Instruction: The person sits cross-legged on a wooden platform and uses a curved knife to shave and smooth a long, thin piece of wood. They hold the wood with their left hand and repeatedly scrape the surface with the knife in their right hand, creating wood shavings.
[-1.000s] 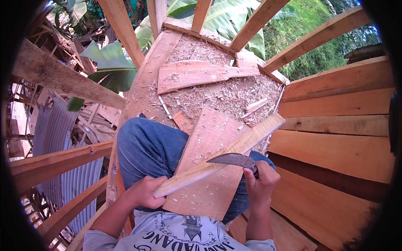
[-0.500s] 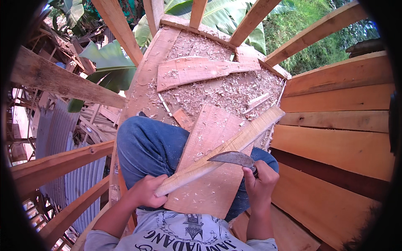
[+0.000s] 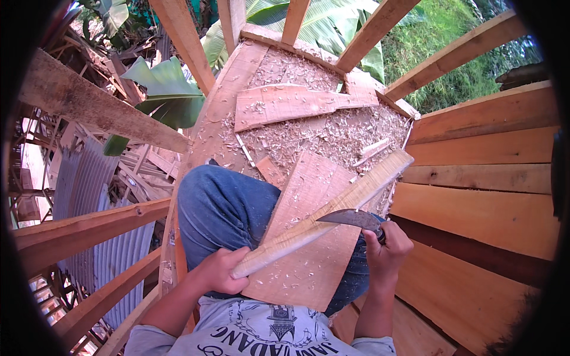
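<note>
Head view: left hand grips a wooden slat; right hand clenches a curved blade against it.

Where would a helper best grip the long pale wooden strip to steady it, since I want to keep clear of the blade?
Probably at the free far end of the long pale wooden strip, coming from the right. The left hand already clasps its near end, and the curved dark metal blade, held by the right hand, meets its middle.

Soft, even daylight lit the scene; shadows were faint, focus sharp, and straight edges bowed toward the dark rim.
</note>
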The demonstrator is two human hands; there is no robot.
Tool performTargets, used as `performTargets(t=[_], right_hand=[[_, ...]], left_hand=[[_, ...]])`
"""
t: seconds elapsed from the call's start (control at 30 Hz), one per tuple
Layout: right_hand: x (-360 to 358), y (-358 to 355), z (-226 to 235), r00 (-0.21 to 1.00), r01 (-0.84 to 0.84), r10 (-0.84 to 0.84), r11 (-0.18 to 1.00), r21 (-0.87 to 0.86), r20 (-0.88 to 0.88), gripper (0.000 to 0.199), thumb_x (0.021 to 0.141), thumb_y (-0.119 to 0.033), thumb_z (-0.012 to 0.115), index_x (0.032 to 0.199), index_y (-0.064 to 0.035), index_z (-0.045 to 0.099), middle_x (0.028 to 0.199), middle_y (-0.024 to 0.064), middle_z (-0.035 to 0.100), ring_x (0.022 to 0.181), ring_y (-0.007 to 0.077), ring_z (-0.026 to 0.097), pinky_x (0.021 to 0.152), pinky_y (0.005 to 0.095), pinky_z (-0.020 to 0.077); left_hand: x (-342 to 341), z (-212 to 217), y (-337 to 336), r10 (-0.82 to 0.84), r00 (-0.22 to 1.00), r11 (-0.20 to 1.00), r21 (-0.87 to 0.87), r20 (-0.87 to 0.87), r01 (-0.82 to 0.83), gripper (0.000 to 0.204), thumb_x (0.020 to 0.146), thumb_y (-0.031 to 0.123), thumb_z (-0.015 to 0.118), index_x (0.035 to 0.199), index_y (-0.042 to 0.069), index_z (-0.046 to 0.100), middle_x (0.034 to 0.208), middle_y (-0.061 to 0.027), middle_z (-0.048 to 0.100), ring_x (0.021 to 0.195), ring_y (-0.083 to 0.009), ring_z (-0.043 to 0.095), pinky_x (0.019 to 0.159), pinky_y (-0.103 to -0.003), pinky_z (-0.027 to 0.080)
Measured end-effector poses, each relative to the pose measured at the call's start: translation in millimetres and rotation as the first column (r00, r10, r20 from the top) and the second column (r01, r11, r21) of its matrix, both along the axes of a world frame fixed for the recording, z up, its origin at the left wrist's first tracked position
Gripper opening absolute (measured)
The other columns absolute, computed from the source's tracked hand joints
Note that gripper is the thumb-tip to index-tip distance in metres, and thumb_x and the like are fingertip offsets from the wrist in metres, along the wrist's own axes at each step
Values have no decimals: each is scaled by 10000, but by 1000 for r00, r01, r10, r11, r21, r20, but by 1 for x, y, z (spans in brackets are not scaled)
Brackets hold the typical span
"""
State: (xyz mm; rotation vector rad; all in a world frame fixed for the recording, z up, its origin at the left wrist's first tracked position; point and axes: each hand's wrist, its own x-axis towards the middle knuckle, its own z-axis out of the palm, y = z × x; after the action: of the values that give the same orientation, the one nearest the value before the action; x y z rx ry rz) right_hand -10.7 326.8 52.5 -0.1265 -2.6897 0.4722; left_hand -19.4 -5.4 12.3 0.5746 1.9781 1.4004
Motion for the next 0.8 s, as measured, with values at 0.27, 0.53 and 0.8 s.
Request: performTargets(t=[0.27,0.53,0.8], right_hand=[[10,90,21,874,475,-486,861,-182,-19,546,986,-424,496,651,-23,334,586,-27,244,558,87,245,479,307,192],[14,-12,15,992,25,-2,983,-181,128,482,860,-435,658,660,-15,533,527,122,428,453,266,442,452,337,346],[-4,17,-2,985,165,-146,957,-238,92,548,894,-443,613,625,-5,424,514,103,347,467,219,353,450,341,301]], left_hand=[[8,-8,-7,-17,998,1000,-5,-55,17,249,645,95,661,836,21,520,554,-141,531,523,-349,597,485,-393,465],[8,-1,2,17,997,998,-59,-70,-21,222,654,87,660,812,28,515,574,-151,547,537,-360,597,493,-393,470],[12,-6,4,46,993,988,-142,-112,-62,266,637,130,676,835,29,530,570,-152,545,531,-354,601,497,-398,476]])
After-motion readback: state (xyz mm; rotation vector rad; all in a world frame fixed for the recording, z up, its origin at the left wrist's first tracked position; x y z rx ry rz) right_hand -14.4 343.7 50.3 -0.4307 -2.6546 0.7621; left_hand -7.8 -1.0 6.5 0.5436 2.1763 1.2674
